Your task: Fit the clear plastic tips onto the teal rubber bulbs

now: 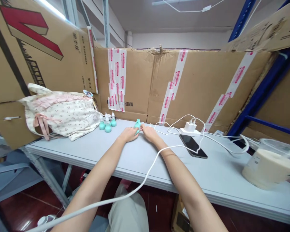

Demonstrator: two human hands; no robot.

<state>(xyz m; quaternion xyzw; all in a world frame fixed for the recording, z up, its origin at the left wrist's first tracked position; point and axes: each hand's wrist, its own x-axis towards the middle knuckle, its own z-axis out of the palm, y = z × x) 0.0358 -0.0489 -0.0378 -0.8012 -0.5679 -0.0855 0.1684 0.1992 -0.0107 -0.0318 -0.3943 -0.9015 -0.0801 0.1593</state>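
Observation:
My left hand (129,134) rests at the table's middle, its fingers closed round a small teal bulb-shaped piece (137,123) with a narrow neck. Right beside it, my right hand (149,132) has thumb and fingers pinched together close to that piece. Whatever they pinch is tiny and pale, mostly hidden by the fingertips. To the left stands a cluster of several teal squeeze bulbs (108,128), with clear pointed tips (113,115) on top of some.
A floral cloth bag (65,112) lies left on the grey table (87,151). On the right are a phone (192,145), a charger on a power strip (190,127) and a plastic tub (268,167). A white cable (151,170) crosses before my forearms. Cardboard (195,83) walls the back.

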